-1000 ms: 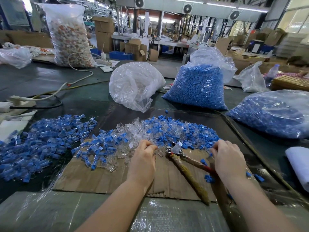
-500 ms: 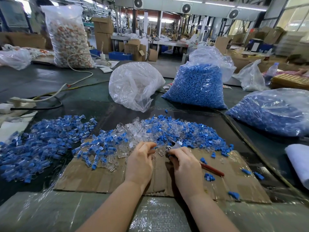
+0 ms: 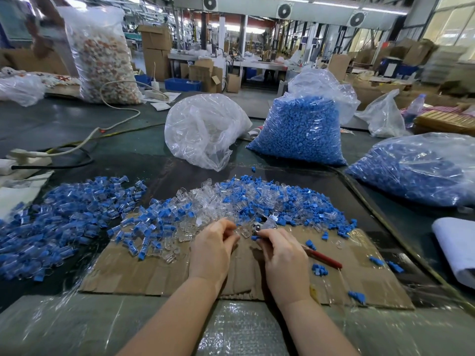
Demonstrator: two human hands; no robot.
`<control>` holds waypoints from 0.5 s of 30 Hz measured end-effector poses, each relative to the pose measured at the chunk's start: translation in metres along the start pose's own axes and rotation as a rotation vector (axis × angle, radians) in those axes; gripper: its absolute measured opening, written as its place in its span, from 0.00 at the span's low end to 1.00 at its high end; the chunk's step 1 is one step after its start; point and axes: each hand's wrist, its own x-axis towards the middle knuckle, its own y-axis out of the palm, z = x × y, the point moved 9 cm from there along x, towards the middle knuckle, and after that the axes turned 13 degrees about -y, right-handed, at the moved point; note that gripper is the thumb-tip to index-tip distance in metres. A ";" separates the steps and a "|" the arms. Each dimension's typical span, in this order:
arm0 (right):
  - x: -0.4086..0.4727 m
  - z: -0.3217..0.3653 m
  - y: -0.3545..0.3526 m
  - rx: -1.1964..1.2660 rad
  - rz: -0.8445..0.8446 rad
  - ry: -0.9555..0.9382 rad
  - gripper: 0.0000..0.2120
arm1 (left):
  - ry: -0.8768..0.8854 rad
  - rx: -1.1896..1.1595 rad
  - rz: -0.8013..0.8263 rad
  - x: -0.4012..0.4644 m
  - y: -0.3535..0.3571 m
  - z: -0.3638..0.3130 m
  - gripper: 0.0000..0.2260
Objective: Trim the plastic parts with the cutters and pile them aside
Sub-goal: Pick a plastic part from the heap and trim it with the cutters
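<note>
My right hand (image 3: pixel 282 255) grips the cutters (image 3: pixel 324 258); one red handle sticks out to the right and the metal jaws show by my fingertips. My left hand (image 3: pixel 212 247) pinches a clear plastic part (image 3: pixel 244 231) right at the jaws. A small blue piece sits at my right fingertips. Behind my hands lies a heap of mixed clear and blue parts (image 3: pixel 231 199) on a cardboard sheet (image 3: pixel 154 273). A second pile of blue-and-clear parts (image 3: pixel 59 217) spreads over the dark table to the left.
Bags stand behind the heap: a clear one (image 3: pixel 205 129), a full blue one (image 3: pixel 300 129), another blue one (image 3: pixel 416 170) at right. Loose blue bits (image 3: pixel 320 269) dot the cardboard's right side. Cables (image 3: pixel 77 147) run at far left. A white cloth (image 3: pixel 457 247) lies at right.
My right hand came in from the right side of the cardboard, took up the cutters and brought them to the part in my left hand. The left hand stayed put.
</note>
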 end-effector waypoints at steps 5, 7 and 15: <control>0.001 0.002 0.000 -0.005 0.008 -0.001 0.04 | -0.007 -0.042 0.078 0.000 0.003 -0.002 0.01; 0.001 0.005 0.000 -0.006 0.012 -0.018 0.04 | -0.021 -0.049 0.111 0.001 0.005 0.000 0.02; 0.002 0.010 0.001 -0.097 0.047 -0.042 0.09 | -0.017 -0.069 0.206 0.002 0.012 0.001 0.08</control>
